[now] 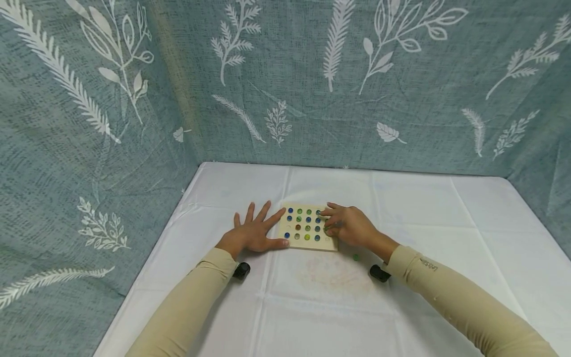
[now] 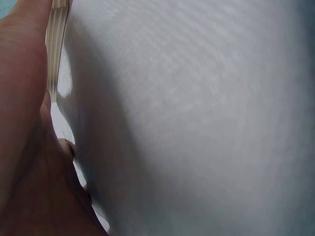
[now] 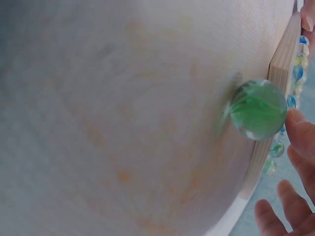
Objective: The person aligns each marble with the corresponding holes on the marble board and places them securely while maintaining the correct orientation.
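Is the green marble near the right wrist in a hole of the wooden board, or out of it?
Out: the green marble lies on the white cloth, beside the wooden board.

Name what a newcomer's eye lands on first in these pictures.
First, the wooden board at the middle of the white tablecloth, its holes filled with blue, green and amber marbles. The left hand lies flat against its left edge, while the right hand curls over its right side. A loose green marble lies on the cloth beside the board's near edge.
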{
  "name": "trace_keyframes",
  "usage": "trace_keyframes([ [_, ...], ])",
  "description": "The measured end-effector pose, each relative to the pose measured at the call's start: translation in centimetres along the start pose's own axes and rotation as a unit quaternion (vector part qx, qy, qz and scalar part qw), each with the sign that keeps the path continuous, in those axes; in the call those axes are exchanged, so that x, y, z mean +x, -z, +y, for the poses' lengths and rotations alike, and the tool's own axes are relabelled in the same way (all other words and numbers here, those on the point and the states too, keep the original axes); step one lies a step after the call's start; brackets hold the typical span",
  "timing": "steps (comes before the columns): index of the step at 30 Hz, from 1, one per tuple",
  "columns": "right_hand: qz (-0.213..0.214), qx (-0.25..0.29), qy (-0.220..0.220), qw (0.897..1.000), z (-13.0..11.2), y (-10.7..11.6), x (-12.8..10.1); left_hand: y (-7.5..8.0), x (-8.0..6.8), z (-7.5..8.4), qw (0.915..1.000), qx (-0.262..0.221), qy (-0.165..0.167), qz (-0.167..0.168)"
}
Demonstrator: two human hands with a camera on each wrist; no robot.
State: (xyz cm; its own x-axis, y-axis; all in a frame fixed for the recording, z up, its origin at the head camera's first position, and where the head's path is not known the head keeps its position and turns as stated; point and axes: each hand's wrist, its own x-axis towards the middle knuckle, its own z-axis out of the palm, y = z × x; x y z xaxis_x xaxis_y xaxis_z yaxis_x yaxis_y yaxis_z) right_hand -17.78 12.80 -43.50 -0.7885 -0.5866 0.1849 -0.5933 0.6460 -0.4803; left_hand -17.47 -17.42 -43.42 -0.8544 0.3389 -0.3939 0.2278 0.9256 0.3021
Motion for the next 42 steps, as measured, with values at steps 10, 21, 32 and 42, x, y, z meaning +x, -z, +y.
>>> trace_keyframes([
  [10,0.000,-0.012,-0.004,1.000,0.3,-0.1,-0.2,-0.1,0.2,0.2,1.0000,0.002,-0.002,0.001],
  [21,0.008,0.004,-0.014,1.000,0.4,0.5,-0.9,0.1,0.2,0.5,0.9999,0.008,0.004,-0.006],
  [32,0.013,0.033,-0.039,0.999,1.3,1.4,-3.2,0.3,0.2,0.4,0.9999,0.000,0.010,-0.006],
  [42,0.018,0.040,-0.049,0.998,2.1,2.0,-5.6,0.0,0.4,0.2,0.9999,0.004,0.010,-0.005],
])
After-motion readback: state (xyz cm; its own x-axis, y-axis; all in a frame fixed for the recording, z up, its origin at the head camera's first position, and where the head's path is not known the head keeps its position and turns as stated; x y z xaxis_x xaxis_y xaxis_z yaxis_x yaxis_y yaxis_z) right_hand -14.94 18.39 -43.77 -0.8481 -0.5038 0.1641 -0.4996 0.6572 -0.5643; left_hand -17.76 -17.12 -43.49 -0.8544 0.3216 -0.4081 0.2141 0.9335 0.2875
